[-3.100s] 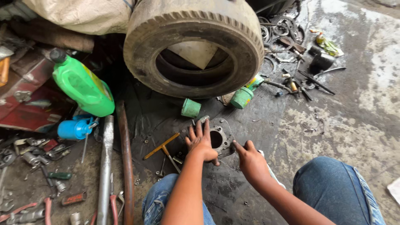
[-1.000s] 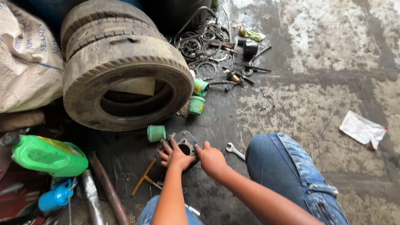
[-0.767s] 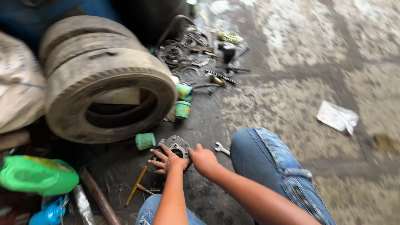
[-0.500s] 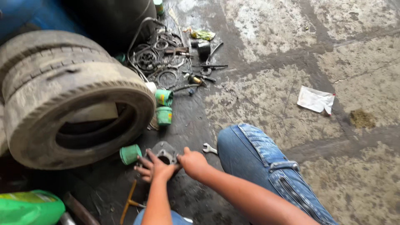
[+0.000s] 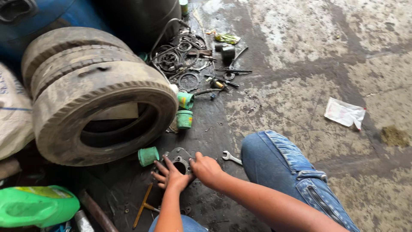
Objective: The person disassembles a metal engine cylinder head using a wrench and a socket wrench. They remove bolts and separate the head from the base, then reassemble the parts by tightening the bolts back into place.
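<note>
Both hands press on a grey metal housing (image 5: 179,158) on the floor: left hand (image 5: 171,176) fingers spread flat, right hand (image 5: 206,169) grip curled over its edge; small spanner (image 5: 231,157) just right.

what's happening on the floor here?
A person sits on an oily concrete floor with both hands on a grey metal part that has a round hole. The left hand lies spread on its near side; the right hand grips its right edge. A wrench lies just right of it, a green cup to the left, stacked tyres behind.
</note>
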